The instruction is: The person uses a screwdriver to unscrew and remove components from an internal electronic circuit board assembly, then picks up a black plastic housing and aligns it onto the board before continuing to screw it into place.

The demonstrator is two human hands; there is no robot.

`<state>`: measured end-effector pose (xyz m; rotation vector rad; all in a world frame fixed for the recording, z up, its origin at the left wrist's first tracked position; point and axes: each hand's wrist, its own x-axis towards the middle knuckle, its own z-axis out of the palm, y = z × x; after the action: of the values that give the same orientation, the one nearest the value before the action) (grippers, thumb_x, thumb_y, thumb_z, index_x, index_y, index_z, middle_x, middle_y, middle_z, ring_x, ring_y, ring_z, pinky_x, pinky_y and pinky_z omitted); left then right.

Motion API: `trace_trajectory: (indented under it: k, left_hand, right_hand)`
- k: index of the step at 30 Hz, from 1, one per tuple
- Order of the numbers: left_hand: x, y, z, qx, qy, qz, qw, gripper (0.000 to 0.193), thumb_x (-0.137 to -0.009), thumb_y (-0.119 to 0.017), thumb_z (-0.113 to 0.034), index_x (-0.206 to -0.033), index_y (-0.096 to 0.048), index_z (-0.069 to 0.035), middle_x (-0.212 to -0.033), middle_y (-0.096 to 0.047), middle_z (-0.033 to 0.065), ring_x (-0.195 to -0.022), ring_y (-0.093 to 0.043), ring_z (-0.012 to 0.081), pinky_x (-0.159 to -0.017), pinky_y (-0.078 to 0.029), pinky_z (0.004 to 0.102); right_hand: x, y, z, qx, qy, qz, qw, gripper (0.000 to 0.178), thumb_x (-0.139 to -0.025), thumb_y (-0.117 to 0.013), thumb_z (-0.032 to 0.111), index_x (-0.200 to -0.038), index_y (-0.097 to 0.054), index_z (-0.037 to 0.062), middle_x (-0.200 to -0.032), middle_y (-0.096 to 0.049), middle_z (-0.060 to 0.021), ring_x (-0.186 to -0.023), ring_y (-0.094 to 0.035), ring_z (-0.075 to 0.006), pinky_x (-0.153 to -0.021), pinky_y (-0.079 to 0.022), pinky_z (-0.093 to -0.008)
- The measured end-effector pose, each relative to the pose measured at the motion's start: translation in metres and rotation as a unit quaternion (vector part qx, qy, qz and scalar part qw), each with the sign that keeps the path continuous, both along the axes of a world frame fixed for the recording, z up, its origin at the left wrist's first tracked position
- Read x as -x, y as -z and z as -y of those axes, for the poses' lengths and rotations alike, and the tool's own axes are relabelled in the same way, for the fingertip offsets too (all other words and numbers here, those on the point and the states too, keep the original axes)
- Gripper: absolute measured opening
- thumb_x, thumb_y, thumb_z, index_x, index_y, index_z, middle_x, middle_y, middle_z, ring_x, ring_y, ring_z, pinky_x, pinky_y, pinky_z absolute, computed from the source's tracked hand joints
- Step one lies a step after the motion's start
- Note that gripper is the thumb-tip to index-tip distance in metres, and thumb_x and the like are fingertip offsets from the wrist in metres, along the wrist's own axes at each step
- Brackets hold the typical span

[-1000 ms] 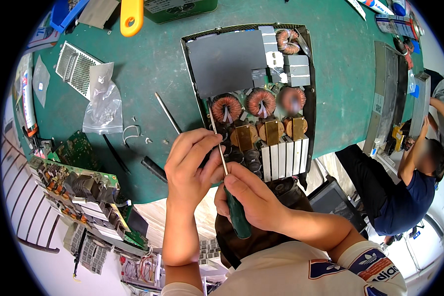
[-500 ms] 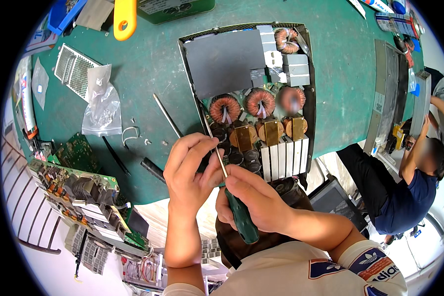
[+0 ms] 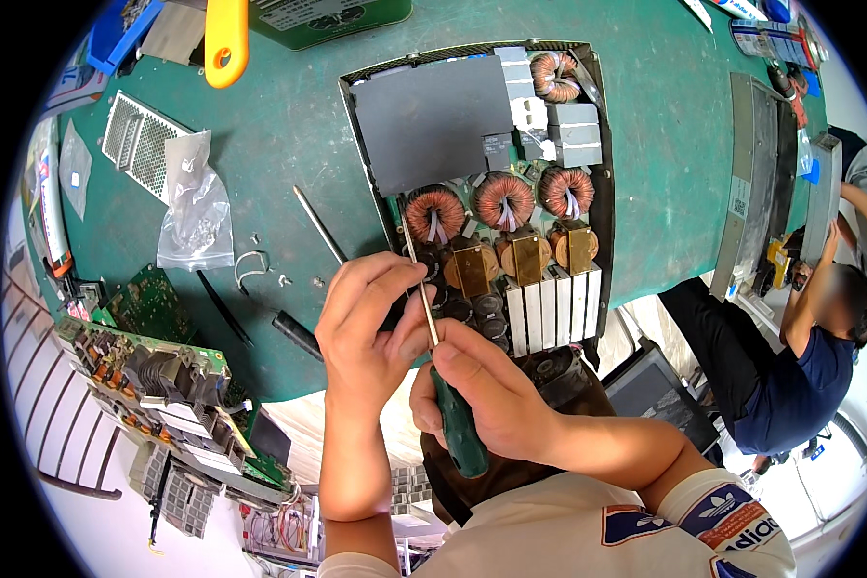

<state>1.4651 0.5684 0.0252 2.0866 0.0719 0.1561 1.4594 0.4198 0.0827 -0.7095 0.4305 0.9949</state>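
My right hand [image 3: 496, 390] is closed around the dark green handle of a screwdriver [image 3: 464, 438]. Its thin metal shaft points away from me, the tip near the left coil of an open power supply unit [image 3: 433, 120]. With bent fingers, my left hand [image 3: 366, 323] pinches that shaft partway along. A second metal shaft [image 3: 320, 223] runs behind my left hand; its lower end is hidden, so I cannot tell whether it lies on the bench or is held. Copper-wound coils [image 3: 504, 200], gold-coloured blocks and pale metal fins fill the unit's near half.
On the green bench [image 3: 289, 125] lie a perforated metal cover [image 3: 143, 144], clear plastic bags [image 3: 197, 207], black tweezers [image 3: 223, 308] and a black rod-shaped handle [image 3: 297, 334]. Circuit boards [image 3: 164, 385] stand at the near left. A yellow handle [image 3: 226, 43] is at the back. Another person [image 3: 800, 385] works at the right.
My right hand and the green screwdriver have shifted slightly left and away from me. My left hand keeps its pinch on the shaft. The unit sits slightly further left in view.
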Motion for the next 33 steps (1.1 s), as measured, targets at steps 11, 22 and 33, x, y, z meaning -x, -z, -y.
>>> trace_trajectory:
  k: [11, 22, 33]
  left_hand:
    - [0.003, 0.000, -0.001, 0.007, -0.022, 0.010, 1.000, 0.032, -0.068, -0.083, 0.007, -0.097, -0.070, 0.000, -0.096, -0.067, 0.0121, -0.083, -0.066, 0.0289, -0.073, -0.053, 0.0352]
    - [0.005, -0.009, 0.003, -0.011, -0.030, -0.021, 0.999, 0.034, -0.068, -0.078, 0.014, -0.099, -0.070, 0.001, -0.098, -0.070, 0.0137, -0.086, -0.067, 0.0262, -0.078, -0.053, 0.0316]
    - [0.001, -0.005, 0.001, 0.011, -0.012, -0.031, 0.999, 0.039, -0.067, -0.082, 0.005, -0.103, -0.069, 0.000, -0.101, -0.070, 0.0142, -0.093, -0.066, 0.0325, -0.082, -0.053, 0.0375]
  right_hand:
    - [0.001, -0.004, -0.004, 0.002, -0.005, 0.006, 1.000, 0.033, -0.112, -0.033, 0.028, -0.128, -0.045, 0.0024, -0.070, -0.056, -0.0098, -0.058, -0.051, -0.0146, -0.057, -0.045, -0.0268]
    - [-0.013, -0.005, 0.007, -0.008, -0.006, -0.087, 0.996, 0.033, -0.111, -0.035, 0.030, -0.125, -0.047, 0.0024, -0.068, -0.057, -0.0099, -0.056, -0.053, -0.0165, -0.050, -0.043, -0.0272]
    - [-0.018, -0.009, 0.009, 0.022, -0.025, -0.029, 0.999, 0.035, -0.112, -0.034, 0.030, -0.128, -0.048, 0.0012, -0.070, -0.057, -0.0103, -0.056, -0.052, -0.0144, -0.050, -0.042, -0.0258]
